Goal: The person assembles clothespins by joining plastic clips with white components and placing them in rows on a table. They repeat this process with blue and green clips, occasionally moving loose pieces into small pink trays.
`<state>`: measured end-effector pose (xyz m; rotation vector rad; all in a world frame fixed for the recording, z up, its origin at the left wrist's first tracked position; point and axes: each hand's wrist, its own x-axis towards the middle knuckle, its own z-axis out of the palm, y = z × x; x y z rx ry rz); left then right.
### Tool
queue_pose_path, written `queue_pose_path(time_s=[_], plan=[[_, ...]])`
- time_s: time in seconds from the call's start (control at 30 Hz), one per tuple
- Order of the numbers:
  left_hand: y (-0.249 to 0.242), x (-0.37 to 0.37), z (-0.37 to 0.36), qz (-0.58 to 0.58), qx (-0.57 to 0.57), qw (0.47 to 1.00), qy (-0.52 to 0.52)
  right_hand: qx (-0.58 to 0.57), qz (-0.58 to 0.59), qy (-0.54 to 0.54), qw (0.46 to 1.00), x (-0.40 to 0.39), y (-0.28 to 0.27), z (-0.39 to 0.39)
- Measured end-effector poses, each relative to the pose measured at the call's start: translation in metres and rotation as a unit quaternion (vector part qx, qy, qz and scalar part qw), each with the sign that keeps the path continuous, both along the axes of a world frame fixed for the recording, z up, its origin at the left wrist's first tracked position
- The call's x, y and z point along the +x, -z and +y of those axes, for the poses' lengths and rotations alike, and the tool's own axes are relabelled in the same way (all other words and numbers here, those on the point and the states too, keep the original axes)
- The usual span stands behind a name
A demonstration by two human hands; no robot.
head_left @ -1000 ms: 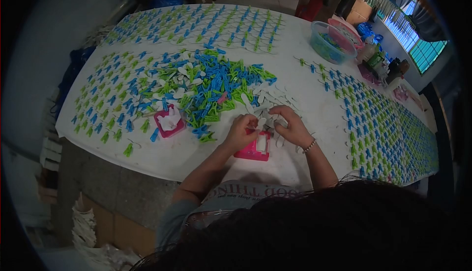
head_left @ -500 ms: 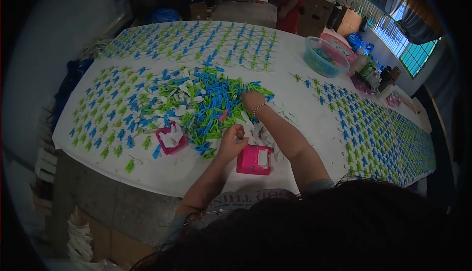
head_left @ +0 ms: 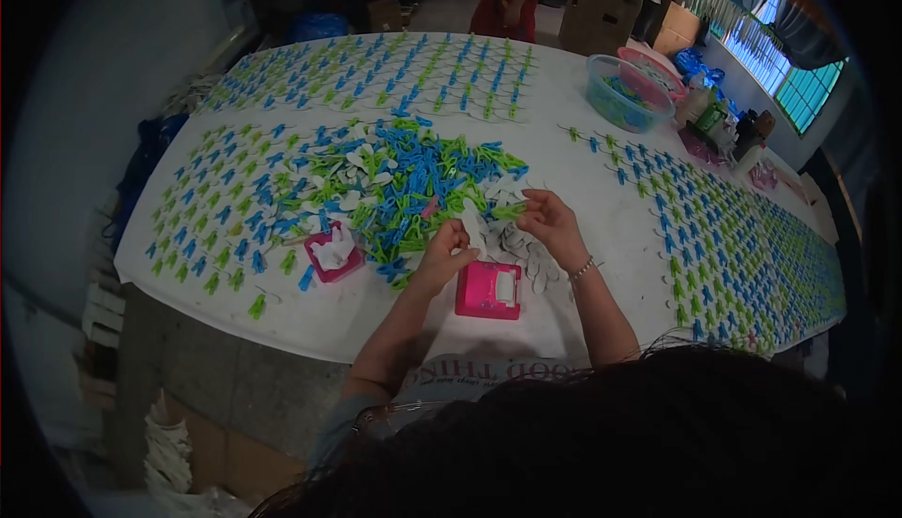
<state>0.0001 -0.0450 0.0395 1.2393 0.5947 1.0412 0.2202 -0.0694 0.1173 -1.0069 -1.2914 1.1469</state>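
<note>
My right hand [head_left: 556, 227] is closed in a pinch, and a green clip [head_left: 508, 210] shows at its fingertips, over the near right side of the clip pile. Curled beside the pile, my left hand [head_left: 445, 257] has thumb and fingers together; what they hold, if anything, is too small to make out. Just right of that hand sits a pink tape dispenser [head_left: 477, 291] with a white roll. White flat strips [head_left: 533, 260] lie between the dispenser and my right hand. Blue and green clips are heaped in a pile [head_left: 418, 175] in front of both hands.
Rows of clips [head_left: 742, 246] cover the right of the white table [head_left: 376, 330], with more rows at the far and left sides. A pink holder [head_left: 349, 268] carries white pieces. A clear tub [head_left: 625, 119] stands back right. A person in red [head_left: 507, 1] is beyond the table.
My right hand has drawn back from the pile toward me and right, now with a green clip at its fingertips. My left hand stays by the dispenser. The person in red has shifted left in view.
</note>
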Motion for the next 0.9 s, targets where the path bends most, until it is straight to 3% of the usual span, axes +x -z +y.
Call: queue_pose_path(time_s=[0.23,0.77,0.9], plan=[[-0.018,0.003,-0.012,0.079,0.111,0.990,0.022,0.048,0.052,0.045,0.996,0.000,0.021,-0.057],[-0.024,0.007,-0.019,0.134,0.158,0.978,0.037,0.076,0.018,0.045,0.996,-0.008,0.033,-0.065],[-0.022,0.012,-0.013,0.102,0.153,0.983,-0.009,0.057,-0.004,0.112,0.992,0.011,0.037,-0.044]])
